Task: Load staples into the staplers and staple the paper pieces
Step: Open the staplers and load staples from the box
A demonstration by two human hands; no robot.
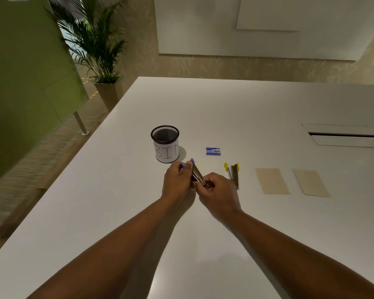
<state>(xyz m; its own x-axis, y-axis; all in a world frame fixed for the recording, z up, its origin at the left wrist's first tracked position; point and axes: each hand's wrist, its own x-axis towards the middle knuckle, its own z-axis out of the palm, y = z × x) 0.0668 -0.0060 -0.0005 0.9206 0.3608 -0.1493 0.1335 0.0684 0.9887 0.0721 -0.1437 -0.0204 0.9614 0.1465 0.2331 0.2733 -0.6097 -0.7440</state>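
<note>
A person's left hand (177,182) grips a small metal stapler with purple ends (197,174), hinged open and raised just above the white table (246,108). The right hand (216,192) pinches at its near end — whether staples are between the fingers cannot be told. This looks like the loading step; next, the strip must seat in the channel. The black mesh cup labelled "BIN" (165,145) shows no contents. A yellow-ended stapler (233,172), blue staple box (213,151) and two tan paper pieces (272,180) lie nearby.
</note>
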